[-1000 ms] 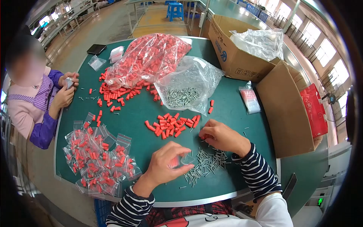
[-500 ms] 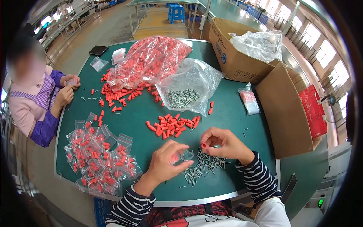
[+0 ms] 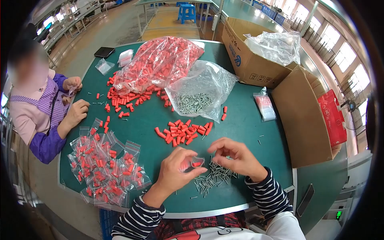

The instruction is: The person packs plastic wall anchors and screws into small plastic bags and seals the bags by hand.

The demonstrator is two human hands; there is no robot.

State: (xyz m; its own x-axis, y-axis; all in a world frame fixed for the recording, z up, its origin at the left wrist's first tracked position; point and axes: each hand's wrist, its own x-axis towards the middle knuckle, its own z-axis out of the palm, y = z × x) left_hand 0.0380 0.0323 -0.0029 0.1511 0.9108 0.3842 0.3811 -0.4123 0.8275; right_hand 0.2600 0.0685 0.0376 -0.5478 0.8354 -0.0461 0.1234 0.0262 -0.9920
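My left hand (image 3: 174,170) grips a small clear zip bag (image 3: 201,161), its mouth toward the right. One red plastic cap (image 3: 196,164) lies inside that bag. Just to the right, my right hand (image 3: 236,158) has thumb and forefinger parted, with nothing visible between them. Below both hands spreads a loose pile of small screws (image 3: 210,182). A heap of red caps (image 3: 182,132) sits on the green table beyond my hands.
Filled zip bags (image 3: 108,168) are piled at the left. A large bag of red caps (image 3: 160,64) and a bag of screws (image 3: 196,102) stand further back. Cardboard boxes (image 3: 300,120) line the right. A co-worker (image 3: 44,104) sits at the left edge.
The red cap has gone from my right fingers into the zip bag, and those fingers have parted. The co-worker's nearer hand has moved down onto the table.
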